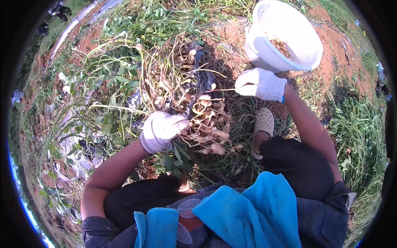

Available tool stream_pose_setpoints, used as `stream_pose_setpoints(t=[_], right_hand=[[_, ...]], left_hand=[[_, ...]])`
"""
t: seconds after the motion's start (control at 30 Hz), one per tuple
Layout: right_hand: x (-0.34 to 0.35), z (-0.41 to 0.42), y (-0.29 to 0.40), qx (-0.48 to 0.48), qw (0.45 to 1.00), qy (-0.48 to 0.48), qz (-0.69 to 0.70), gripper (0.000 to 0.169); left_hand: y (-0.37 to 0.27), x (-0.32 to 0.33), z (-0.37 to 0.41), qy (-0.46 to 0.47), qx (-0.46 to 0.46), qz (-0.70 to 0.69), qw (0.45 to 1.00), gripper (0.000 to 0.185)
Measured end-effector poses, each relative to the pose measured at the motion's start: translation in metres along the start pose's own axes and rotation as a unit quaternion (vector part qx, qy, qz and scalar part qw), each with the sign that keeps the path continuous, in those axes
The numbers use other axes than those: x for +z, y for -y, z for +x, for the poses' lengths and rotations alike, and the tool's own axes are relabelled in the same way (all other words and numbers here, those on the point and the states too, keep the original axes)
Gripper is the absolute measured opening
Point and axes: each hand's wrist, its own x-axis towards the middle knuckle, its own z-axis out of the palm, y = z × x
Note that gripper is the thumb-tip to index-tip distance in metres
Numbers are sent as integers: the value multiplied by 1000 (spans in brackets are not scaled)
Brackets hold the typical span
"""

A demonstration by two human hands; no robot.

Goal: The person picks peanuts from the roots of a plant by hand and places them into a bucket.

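Observation:
My left hand (161, 130), in a white knit glove, grips a pulled-up peanut plant near its base. A cluster of pale peanut pods (214, 133) and roots sticks out to the right of that fist. My right hand (259, 84), gloved the same way, is a little above and to the right of the cluster. From its fingertips a thin reddish strand (225, 90) runs left towards the pods; whether it is still joined to the plant I cannot tell. A white plastic tub (257, 52) stands tilted just beyond my right hand, with several loose peanuts (280, 48) inside.
More uprooted peanut plants (161, 77) lie beyond my left hand, over torn dark plastic film (203, 71). My foot in a beige clog (263, 124) is below my right hand. Cut greenery (356, 133) lies at the right. A blue towel (248, 207) hangs over my chest.

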Motion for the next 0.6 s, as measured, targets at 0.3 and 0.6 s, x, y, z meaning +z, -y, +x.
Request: stream_pose_setpoints(t=[0.3, 0.6], right_hand=[[20, -7, -3, -47, 998, -20, -29, 18], [15, -10, -39, -111, 958, -110, -239, 25]], left_hand=[[-1, -2, 2, -13, 4, 2, 1000, 40], [2, 0, 6, -19, 30, 27, 999, 38]])
